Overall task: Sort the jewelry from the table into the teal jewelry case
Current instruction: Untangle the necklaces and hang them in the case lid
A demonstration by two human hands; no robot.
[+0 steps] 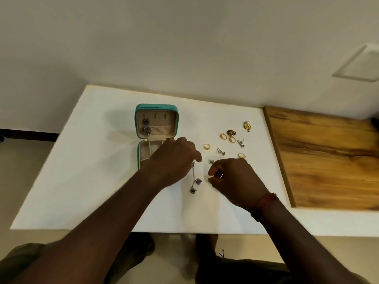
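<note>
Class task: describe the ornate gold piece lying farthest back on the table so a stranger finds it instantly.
Start at the white table, beside the wooden board on its right. Between that board and the open teal jewelry case lie gold rings and silver triangular earrings. The ornate gold piece is farthest back and rightmost, lying apart from them.

case (156, 107): teal shell, pale beige lining; toward the desk's far edge
desk (92, 160): plain white
necklace (198, 181): silver chain, purple stone, dark grey cluster at its end
rings (207, 146): gold; toward the desk's right edge
brooch (247, 126): gold
triangle earrings (219, 151): silver
pin (221, 176): thin, silver-white
board (328, 156): warm brown wood grain with dark streaks; along the desk's right edge
wrist thread (266, 199): red
sleeve (20, 257): olive green
</note>
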